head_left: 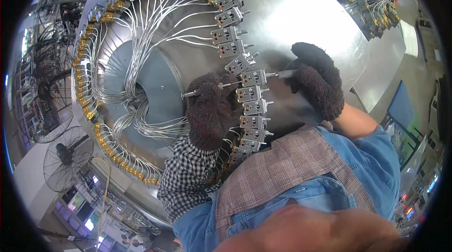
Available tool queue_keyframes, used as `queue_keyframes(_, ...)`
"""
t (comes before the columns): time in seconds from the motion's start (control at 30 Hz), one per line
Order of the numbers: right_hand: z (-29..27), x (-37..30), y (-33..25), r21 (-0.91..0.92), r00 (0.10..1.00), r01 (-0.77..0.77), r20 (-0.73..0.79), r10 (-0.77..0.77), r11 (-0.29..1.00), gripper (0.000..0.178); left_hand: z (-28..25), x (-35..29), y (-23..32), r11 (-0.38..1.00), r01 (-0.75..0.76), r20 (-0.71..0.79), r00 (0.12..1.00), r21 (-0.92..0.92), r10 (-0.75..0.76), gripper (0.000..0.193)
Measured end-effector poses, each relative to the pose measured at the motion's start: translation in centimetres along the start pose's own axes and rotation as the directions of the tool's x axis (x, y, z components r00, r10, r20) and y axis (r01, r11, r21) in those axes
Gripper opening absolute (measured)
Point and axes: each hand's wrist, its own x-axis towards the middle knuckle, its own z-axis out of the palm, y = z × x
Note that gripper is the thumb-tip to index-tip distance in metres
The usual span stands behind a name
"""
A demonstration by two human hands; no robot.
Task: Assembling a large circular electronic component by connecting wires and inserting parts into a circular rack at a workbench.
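Two gloved hands at one metal block (pixel 253 78) in a ring

The block is a small, squared box of dull grey metal with dark openings in its face. It sits on the right-hand stretch of the ring (pixel 229 48), between the two hands, with similar boxes above and below it. A thin metal stud (pixel 271 74) juts from its outer side.

The left hand (pixel 209 113), in a dark, shaggy, looped-pile glove, is closed around a slim metal rod (pixel 190 94). One blunt, cylindrical end sticks out to the left; the narrow shank points right, at the inner side of the block. Whether its tip touches is too small to tell. The right hand (pixel 320 82), in a matching glove, grips a pale, translucent tool (pixel 286 73) whose end meets or nearly meets the stud; I cannot tell which.

Inside the ring, glossy white wires (pixel 141 56) fan out in smooth curves from a round hole in a flat grey disc (pixel 162 80). Along the ring's far side, brass-coloured fittings (pixel 82 82) gleam in a close row. Beyond the block spreads smooth, brightly reflecting sheet metal (pixel 278 21), with a tangled bundle (pixel 365 2) of wires and gold-toned fittings at the upper right.

The person wears a soft blue shirt (pixel 376 158), a brown plaid apron (pixel 282 162) and a black-and-white checked sleeve (pixel 188 174) on the left forearm.
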Motion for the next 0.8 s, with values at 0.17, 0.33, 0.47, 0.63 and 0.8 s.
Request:
queue_keyframes(0.17,-0.6,0.3,-0.1,-0.171,0.984,0.154,0.113,-0.136,0.973,0.039,-1.0,0.2,-0.7,0.974,-0.060,-0.049,0.996,0.219,0.072,0.018)
queue_keyframes(0.33,-0.7,1.0,-0.8,-0.259,0.914,0.393,0.221,-0.342,0.883,0.038,-1.1,0.4,-0.6,0.987,-0.001,-0.119,0.993,-0.159,-0.018,0.018)
queue_keyframes(0.47,-0.2,0.9,-2.0,-0.306,0.983,0.159,0.134,-0.123,0.939,0.038,-0.3,0.4,-0.7,0.989,-0.036,-0.106,0.994,-0.141,0.021,0.021)
queue_keyframes(0.63,0.3,1.1,-1.3,-0.392,0.970,0.243,0.096,-0.224,0.887,0.030,-0.4,0.4,-0.7,0.994,-0.033,-0.114,0.993,-0.105,0.021,0.026)
queue_keyframes(0.8,0.3,1.1,-2.3,-0.443,0.997,0.078,0.044,-0.066,0.893,0.028,0.8,0.1,0.0,0.999,-0.006,-0.136,0.991,-0.051,-0.001,0.022)
